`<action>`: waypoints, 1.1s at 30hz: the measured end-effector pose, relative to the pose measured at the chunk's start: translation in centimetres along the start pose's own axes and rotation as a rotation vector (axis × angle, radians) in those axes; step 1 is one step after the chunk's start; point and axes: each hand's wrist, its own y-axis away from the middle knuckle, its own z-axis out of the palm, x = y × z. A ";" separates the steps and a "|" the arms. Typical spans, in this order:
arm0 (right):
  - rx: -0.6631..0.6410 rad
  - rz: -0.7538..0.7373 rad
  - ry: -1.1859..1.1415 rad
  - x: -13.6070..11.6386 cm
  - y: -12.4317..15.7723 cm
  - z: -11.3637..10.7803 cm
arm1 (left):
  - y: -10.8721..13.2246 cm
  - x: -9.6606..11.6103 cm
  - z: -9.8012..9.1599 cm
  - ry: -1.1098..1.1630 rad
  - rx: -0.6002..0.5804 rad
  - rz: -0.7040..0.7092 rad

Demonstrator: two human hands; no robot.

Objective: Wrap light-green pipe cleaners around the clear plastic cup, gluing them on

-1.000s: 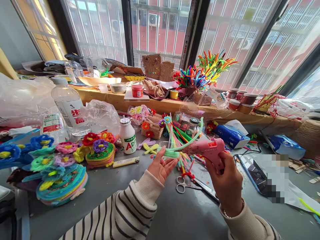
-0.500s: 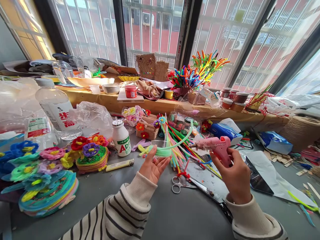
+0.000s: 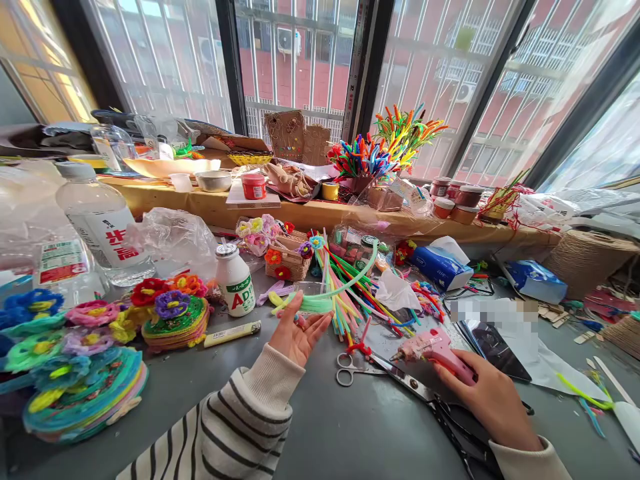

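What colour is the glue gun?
Pink. The glue gun shows best in the head view.

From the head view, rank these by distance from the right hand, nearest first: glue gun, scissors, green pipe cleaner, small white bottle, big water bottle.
1. glue gun: held in the right hand.
2. scissors: on the table, just left of it.
3. green pipe cleaner: in the left hand.
4. small white bottle: upright, farther left.
5. big water bottle: far left.
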 end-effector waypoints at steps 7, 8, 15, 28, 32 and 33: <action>-0.005 -0.076 0.029 0.4 0.2 1.5 | -0.1 -0.1 -0.1 0.031 -0.009 -0.003; -0.007 -0.083 0.034 0.5 0.1 1.6 | -0.1 -0.2 -0.1 0.033 -0.010 -0.005; -0.086 -0.014 0.018 0.8 -0.3 0.4 | -0.3 -0.3 -0.3 0.000 -0.020 0.004; 0.247 -0.817 -0.154 -15.1 -3.3 -3.9 | 0.2 -0.8 -0.5 -0.080 -0.197 0.121; 0.132 -0.857 -0.212 -15.7 -3.7 -2.4 | 0.3 -0.7 -0.6 -0.028 -0.251 0.090; 0.107 -0.861 -0.228 -15.6 -3.7 -2.3 | 0.3 -0.7 -0.7 -0.012 -0.259 0.072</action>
